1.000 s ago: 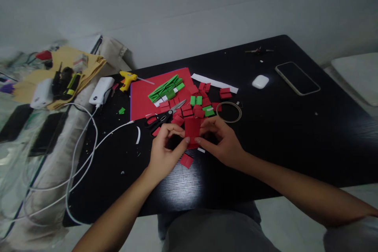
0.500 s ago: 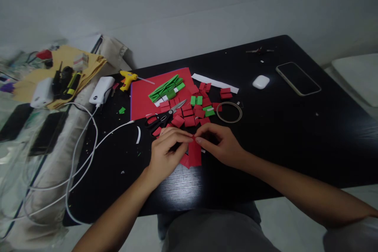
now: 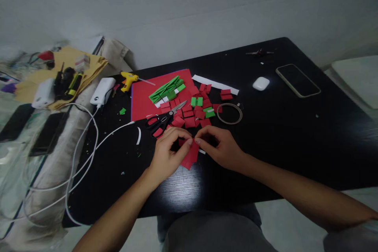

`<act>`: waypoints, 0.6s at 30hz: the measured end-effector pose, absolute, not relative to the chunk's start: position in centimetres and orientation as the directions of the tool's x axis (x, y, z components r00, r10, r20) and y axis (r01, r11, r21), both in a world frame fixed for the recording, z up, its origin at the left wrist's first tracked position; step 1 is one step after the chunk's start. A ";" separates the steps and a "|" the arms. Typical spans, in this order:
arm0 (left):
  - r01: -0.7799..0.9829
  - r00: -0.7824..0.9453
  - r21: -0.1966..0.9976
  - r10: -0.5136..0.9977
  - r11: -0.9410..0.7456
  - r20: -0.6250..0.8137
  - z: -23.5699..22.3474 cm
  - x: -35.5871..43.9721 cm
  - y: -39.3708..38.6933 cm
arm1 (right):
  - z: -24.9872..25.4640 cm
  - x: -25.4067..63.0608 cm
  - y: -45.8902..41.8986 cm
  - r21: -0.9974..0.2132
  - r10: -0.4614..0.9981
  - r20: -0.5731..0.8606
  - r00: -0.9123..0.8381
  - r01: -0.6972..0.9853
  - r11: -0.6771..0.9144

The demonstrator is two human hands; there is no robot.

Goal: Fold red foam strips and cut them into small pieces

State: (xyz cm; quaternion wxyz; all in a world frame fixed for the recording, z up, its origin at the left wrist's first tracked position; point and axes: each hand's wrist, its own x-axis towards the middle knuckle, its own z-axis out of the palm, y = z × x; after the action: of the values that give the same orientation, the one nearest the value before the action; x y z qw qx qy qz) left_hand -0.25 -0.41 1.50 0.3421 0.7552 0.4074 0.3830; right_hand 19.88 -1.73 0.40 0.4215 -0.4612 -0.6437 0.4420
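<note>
Between my fingertips hangs a strip of red paper (image 3: 194, 151), pinched along its top edge. My left hand (image 3: 171, 147) grips it from the left with thumb and forefinger. From the right, my right hand (image 3: 217, 145) pinches the same edge, its fingertips almost meeting the left ones. Below and partly behind the strip, a folded red paper piece (image 3: 187, 163) shows at its lower edge. Just beyond my hands lie several folded red pieces (image 3: 189, 122), with green folded pieces (image 3: 196, 101) among them. Black-handled scissors (image 3: 168, 116) rest at the left of this pile.
Red sheets (image 3: 144, 102) carry a bundle of folded green paper (image 3: 167, 89). A yellow glue gun (image 3: 128, 81) and white power bank (image 3: 102, 91) stand at the left, with cables below. A ring-shaped tape roll (image 3: 239, 118), white earbud case (image 3: 261, 83) and phone (image 3: 298, 80) lie right.
The red paper has turned from upright above my fingertips to hanging below them, then tilted slightly left. My hands have drawn closer together along its edge.
</note>
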 end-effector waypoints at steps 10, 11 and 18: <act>0.323 0.439 0.846 0.859 -0.424 0.263 1.1 -0.2 -0.5 | 0.5 20.0 -1.8 -0.961 0.949 0.118 -0.291 0.206 0.183; 0.321 0.441 0.842 0.855 -0.434 0.273 1.2 -0.2 -0.5 | 0.5 20.0 -1.8 -0.962 0.947 0.112 -0.301 0.206 0.179; 0.323 0.306 0.874 0.914 -0.363 0.267 1.9 -0.9 -0.1 | 0.1 20.6 -1.0 -0.970 0.961 0.063 -0.271 0.210 0.123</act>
State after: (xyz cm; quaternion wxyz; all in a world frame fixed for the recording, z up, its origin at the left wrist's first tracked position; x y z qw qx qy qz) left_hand -0.93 -0.09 1.90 0.3661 0.7204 0.4293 0.4034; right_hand 20.57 -1.03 0.06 0.3926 -0.4586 -0.6383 0.4776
